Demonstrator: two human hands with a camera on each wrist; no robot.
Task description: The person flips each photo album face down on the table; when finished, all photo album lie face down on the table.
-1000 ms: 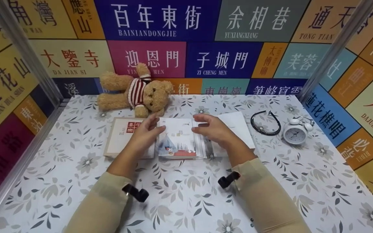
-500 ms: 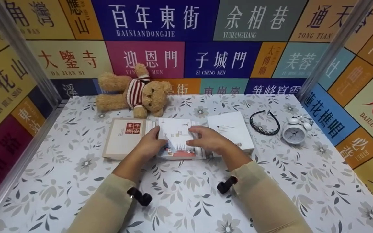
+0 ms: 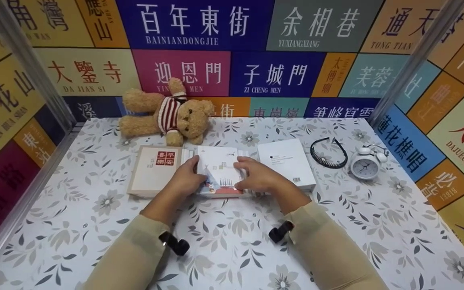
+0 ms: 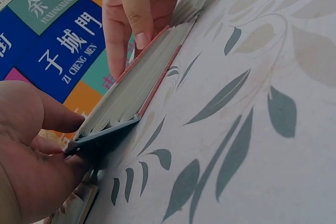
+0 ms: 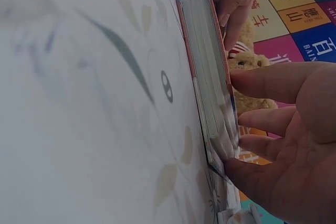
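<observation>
A book (image 3: 217, 161) with a white cover and a blue and red picture lies in the middle of the table. My left hand (image 3: 185, 177) holds its left edge, thumb above and fingers at the side; the left wrist view shows this pinch on the book's corner (image 4: 107, 132). On the other side, my right hand (image 3: 258, 175) grips the right part, with the thumb on the cover and other fingers at the edge, as the right wrist view shows. The page edges (image 5: 205, 72) face me. Whether the book is slightly raised, I cannot tell.
A beige book (image 3: 153, 173) with a red square print lies to the left, a white box-like item (image 3: 286, 165) to the right. Behind lies a teddy bear (image 3: 171, 117) on its side. A black headband (image 3: 328, 161) and a white alarm clock (image 3: 365, 166) are at the far right.
Both hands have come down from above the book's far sides, toward me, onto its left and right edges. Since half a second ago the hands have shifted only slightly.
</observation>
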